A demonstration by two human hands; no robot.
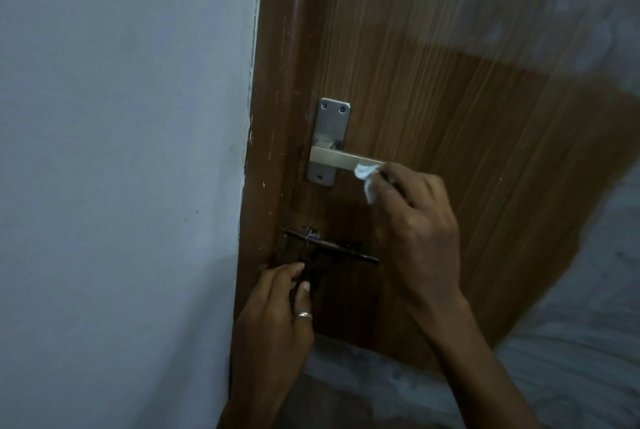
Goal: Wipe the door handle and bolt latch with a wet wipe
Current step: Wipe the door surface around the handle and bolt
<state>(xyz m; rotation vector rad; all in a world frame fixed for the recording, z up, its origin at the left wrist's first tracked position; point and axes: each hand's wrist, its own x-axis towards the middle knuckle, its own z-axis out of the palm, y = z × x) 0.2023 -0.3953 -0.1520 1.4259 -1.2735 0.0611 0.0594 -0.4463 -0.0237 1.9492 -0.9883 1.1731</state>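
A silver lever door handle on a steel backplate sits on the brown wooden door. My right hand pinches a small white wet wipe against the free end of the lever. Below the handle, a dark bolt latch runs across the door towards the frame. My left hand, with a ring on the thumb, pinches the latch's hanging knob between thumb and fingers.
A pale blue-grey wall fills the left half. The brown door frame stands between wall and door. A grey patterned floor shows at the lower right.
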